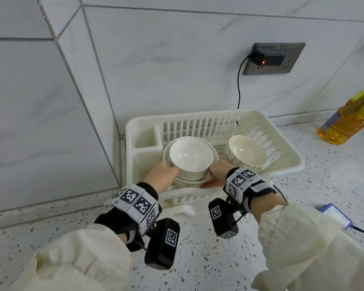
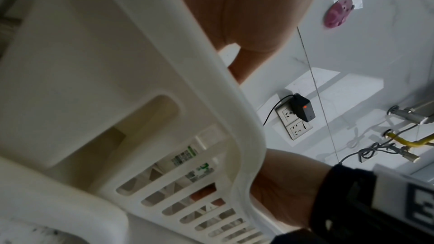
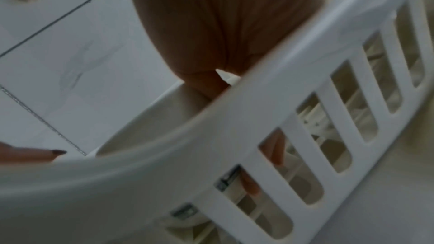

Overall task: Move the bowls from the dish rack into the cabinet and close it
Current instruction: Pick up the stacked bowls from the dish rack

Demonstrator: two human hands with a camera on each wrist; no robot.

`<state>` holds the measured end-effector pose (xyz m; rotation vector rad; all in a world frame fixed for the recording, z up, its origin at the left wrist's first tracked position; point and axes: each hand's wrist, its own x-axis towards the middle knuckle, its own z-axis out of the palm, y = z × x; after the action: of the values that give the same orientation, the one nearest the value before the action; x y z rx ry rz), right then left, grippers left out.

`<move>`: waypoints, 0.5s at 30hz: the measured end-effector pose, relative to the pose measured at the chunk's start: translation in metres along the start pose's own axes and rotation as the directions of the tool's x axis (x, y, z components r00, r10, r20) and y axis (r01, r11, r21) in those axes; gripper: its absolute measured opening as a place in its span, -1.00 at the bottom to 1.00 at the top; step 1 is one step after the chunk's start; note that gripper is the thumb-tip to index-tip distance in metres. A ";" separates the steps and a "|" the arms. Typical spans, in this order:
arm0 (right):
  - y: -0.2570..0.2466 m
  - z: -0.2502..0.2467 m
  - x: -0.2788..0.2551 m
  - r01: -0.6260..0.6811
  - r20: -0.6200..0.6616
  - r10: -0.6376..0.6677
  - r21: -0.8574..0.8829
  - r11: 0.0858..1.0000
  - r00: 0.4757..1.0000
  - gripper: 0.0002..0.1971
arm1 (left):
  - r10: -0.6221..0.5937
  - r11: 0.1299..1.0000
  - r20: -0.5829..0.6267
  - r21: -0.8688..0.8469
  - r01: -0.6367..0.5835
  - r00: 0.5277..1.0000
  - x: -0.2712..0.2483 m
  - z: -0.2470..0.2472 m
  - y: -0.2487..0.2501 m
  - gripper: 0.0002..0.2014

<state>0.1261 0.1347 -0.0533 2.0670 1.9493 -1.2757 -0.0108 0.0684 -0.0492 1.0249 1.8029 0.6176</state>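
Countertop dish rack (image 1: 282, 141) — both hands (image 1: 162, 175) cradle stacked bowls (image 1: 190, 158).

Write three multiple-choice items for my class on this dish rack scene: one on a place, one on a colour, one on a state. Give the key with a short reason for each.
1. Where does the lone bowl sit in the rack?
A. On its right side
B. In the left cutlery slot
C. On the counter outside it

2. What colour is the oil in the bottle?
A. Green
B. Golden yellow
C. Clear

3. What are the hands doing?
A. Both rest flat on the counter
B. Left hand and right hand hold the bowl stack from either side
C. One holds the bottle

Key:
1 A, it leans by the right wall, apart from the stack.
2 B, the bottle shows amber-yellow on the right of the counter.
3 B, each hand reaches into the rack at one side of the stack.
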 end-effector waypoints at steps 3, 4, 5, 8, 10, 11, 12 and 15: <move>0.001 0.005 0.012 -0.079 0.048 0.067 0.348 0.934 0.997 -0.59 | 0.009 0.999 0.002 -0.033 -0.009 1.000 0.000 -0.001 -0.001 -0.57; 0.004 0.006 0.013 -0.035 0.001 0.035 0.214 0.976 0.999 -0.58 | 0.025 0.999 0.001 -0.046 -0.025 1.000 -0.001 0.000 -0.001 -0.56; 0.007 0.004 0.013 -0.012 -0.050 0.019 0.143 0.990 0.999 -0.55 | 0.043 0.997 -0.002 -0.070 -0.043 0.999 -0.001 0.000 -0.002 -0.53; 0.011 0.006 0.008 0.040 -0.039 -0.034 0.177 0.983 0.999 -0.44 | 0.112 0.983 -0.053 -0.143 -0.119 0.992 -0.004 0.002 -0.003 -0.45; 0.008 0.002 0.004 0.133 -0.083 -0.114 0.278 0.951 0.990 -0.50 | 0.163 0.968 -0.109 -0.173 -0.180 0.981 -0.008 0.002 -0.003 -0.38; 0.005 -0.003 -0.002 0.160 -0.116 -0.125 0.373 0.914 0.985 -0.55 | 0.182 0.960 -0.132 -0.193 -0.205 0.974 -0.012 0.001 -0.001 -0.32; 0.002 -0.008 -0.010 0.158 -0.111 -0.120 0.452 0.878 0.986 -0.62 | 0.197 0.948 -0.148 -0.224 -0.226 0.969 -0.016 0.001 0.001 -0.25; 0.000 -0.021 -0.037 0.195 -0.141 -0.141 0.530 0.825 0.980 -0.72 | 0.215 0.912 -0.171 -0.317 -0.260 0.962 -0.037 -0.001 0.009 -0.05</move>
<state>0.1413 0.1158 -0.0188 2.2466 2.0204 -2.0056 -0.0004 0.0419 -0.0245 0.9903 1.6194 1.1283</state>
